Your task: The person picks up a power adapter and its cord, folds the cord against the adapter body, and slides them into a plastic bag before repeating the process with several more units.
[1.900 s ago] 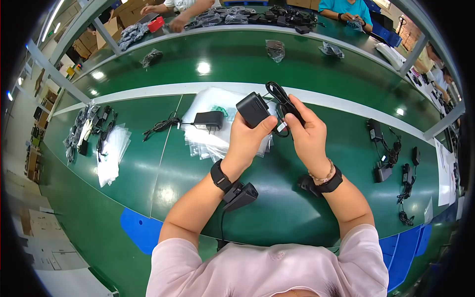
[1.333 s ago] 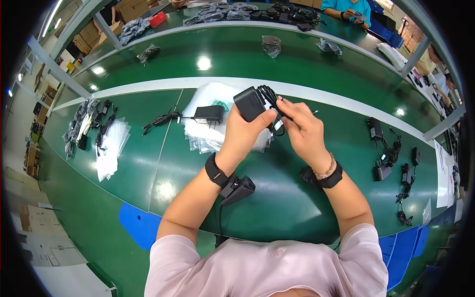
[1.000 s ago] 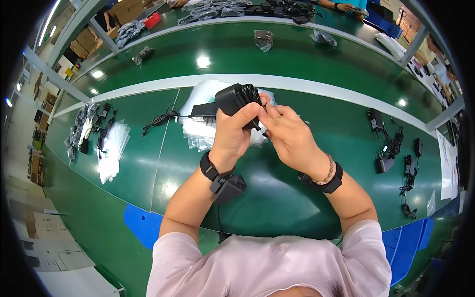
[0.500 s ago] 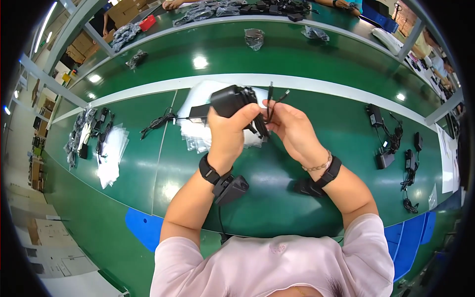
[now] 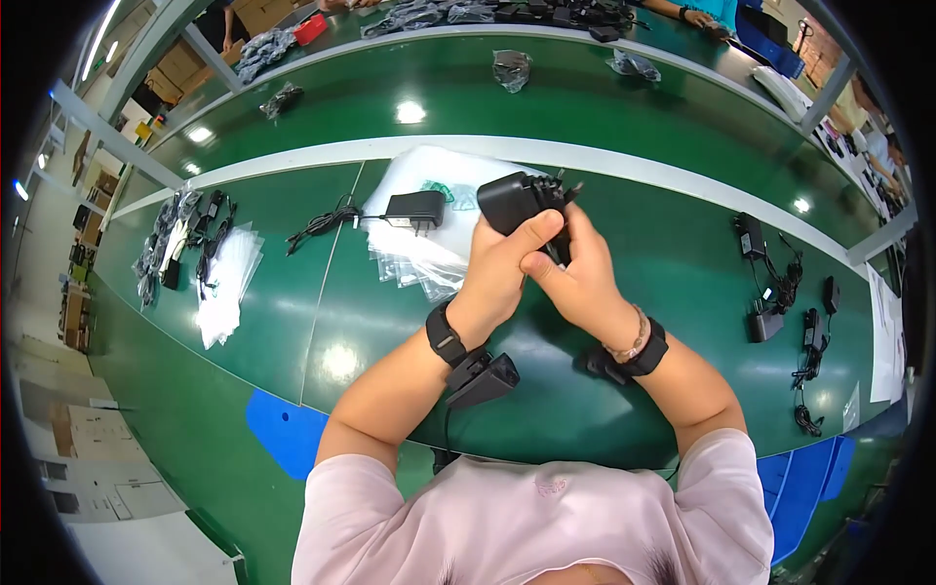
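Observation:
Above the middle of the green table I hold a black power adapter [image 5: 505, 200] with its cable bundled against it. My left hand [image 5: 499, 268] is closed round the adapter, thumb across the bundle. Pressed up against it, my right hand [image 5: 588, 283] is closed on the cable bundle, with the cable's plug ends sticking up past the fingers. Part of the cable is hidden between my hands. Just left of them a second black adapter [image 5: 414, 208] lies on a stack of clear plastic bags [image 5: 409, 175], its tied cable [image 5: 327, 222] stretching left.
At the left lie more bags [image 5: 229, 292] beside bagged adapters and cables [image 5: 168, 234]. Loose adapters [image 5: 765, 322] with cables rest at the right. Beyond the white rail [image 5: 585, 161], a few bagged items [image 5: 511, 68] sit before a heap of adapters [image 5: 507, 12]. People are at work there.
My hands and the adapter have moved right, off the second adapter. My right hand has closed in beside the left, and the cable's plug ends now sit lower in my grip.

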